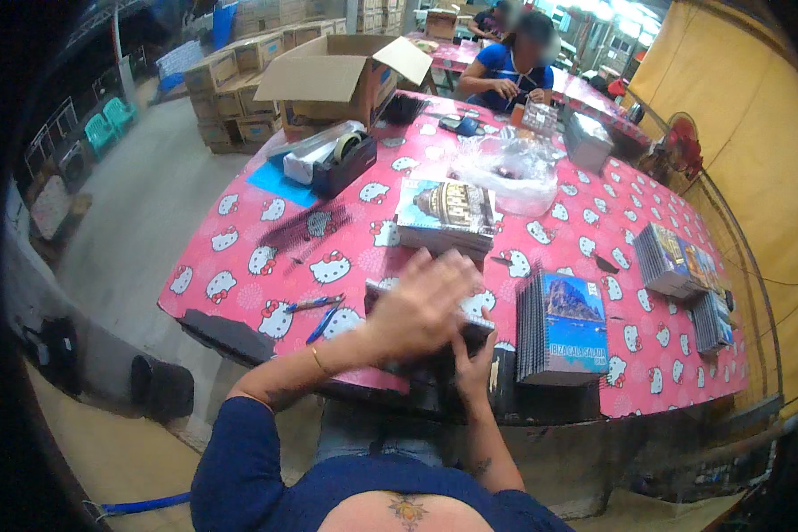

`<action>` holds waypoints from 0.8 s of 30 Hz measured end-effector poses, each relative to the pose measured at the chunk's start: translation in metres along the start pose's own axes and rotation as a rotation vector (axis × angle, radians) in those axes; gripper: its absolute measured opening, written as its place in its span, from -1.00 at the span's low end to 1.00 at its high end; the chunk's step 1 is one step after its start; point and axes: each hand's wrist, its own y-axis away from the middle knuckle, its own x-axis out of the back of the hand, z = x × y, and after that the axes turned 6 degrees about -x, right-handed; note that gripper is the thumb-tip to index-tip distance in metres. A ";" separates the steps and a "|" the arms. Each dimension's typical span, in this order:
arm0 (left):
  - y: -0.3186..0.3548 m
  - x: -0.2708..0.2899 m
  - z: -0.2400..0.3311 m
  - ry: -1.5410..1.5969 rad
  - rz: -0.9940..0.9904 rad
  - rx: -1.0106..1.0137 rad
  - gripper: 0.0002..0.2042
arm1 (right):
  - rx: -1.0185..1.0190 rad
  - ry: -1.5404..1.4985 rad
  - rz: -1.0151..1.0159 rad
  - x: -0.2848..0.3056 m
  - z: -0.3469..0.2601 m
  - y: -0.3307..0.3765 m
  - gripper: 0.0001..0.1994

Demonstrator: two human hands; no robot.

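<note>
My left hand (pixel 426 297), blurred by motion, reaches across in front of me with its fingers stretched out flat. Beneath it is a dark block with a pale top (pixel 476 330), mostly covered, so its kind is unclear. The fingers of my right hand (pixel 474 365) close around this block's right end, near the table's front edge. Just beyond my hands lies a stack of spiral-bound notebooks (pixel 445 208) with a domed building on the cover. Another notebook stack (pixel 566 328), with a blue seaside cover, stands to the right of my right hand.
Two pens (pixel 315 303) and black binding spirals (pixel 309 226) lie at left on the pink patterned table (pixel 226 306). Beyond are a tape dispenser (pixel 350 164), an open carton (pixel 324 84) and a clear plastic bag (pixel 514 182). More notebooks (pixel 674 259) sit right; a co-worker (pixel 514 71) sits opposite.
</note>
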 end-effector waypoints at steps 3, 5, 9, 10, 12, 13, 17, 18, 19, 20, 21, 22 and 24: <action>0.025 -0.019 0.032 -0.109 -0.223 0.015 -0.41 | 0.081 0.034 0.001 0.005 0.014 -0.004 -0.27; 0.033 -0.015 0.034 -0.085 -0.164 0.139 -0.41 | 0.051 -0.004 -0.024 0.003 -0.002 -0.003 -0.26; 0.060 -0.013 0.020 0.122 0.338 0.548 -0.40 | 0.037 0.028 -0.029 0.001 -0.018 -0.002 -0.27; 0.061 -0.013 0.012 0.285 0.642 0.738 -0.42 | 0.062 0.055 -0.020 0.000 -0.017 -0.005 -0.28; 0.081 -0.024 0.013 0.468 0.573 0.780 -0.49 | 0.019 0.014 0.012 -0.005 -0.017 -0.006 -0.32; 0.090 -0.032 0.010 0.560 0.540 0.799 -0.52 | 0.008 0.021 0.019 0.001 -0.013 -0.010 -0.34; 0.124 -0.039 -0.098 0.324 0.139 0.773 -0.68 | 0.010 0.013 -0.022 0.030 -0.009 -0.016 -0.39; 0.125 -0.043 -0.139 0.052 0.125 0.806 -0.73 | 0.008 0.020 -0.020 0.031 -0.011 -0.014 -0.38; 0.131 -0.046 -0.175 -0.168 0.156 0.764 -0.76 | -0.002 -0.021 -0.035 0.031 -0.009 -0.014 -0.38; 0.138 -0.047 -0.203 -0.390 0.178 0.711 -0.78 | -0.013 -0.067 -0.046 0.029 -0.007 -0.014 -0.38; 0.149 -0.050 -0.221 -0.426 0.053 0.702 -0.78 | -0.028 -0.108 -0.050 0.027 -0.005 -0.012 -0.38; 0.149 -0.051 -0.228 -0.448 -0.066 0.692 -0.77 | -0.033 -0.090 -0.045 0.027 -0.007 -0.011 -0.38; 0.156 -0.052 -0.231 -0.415 -0.085 0.730 -0.75 | -0.044 -0.060 -0.044 0.023 -0.012 -0.010 -0.39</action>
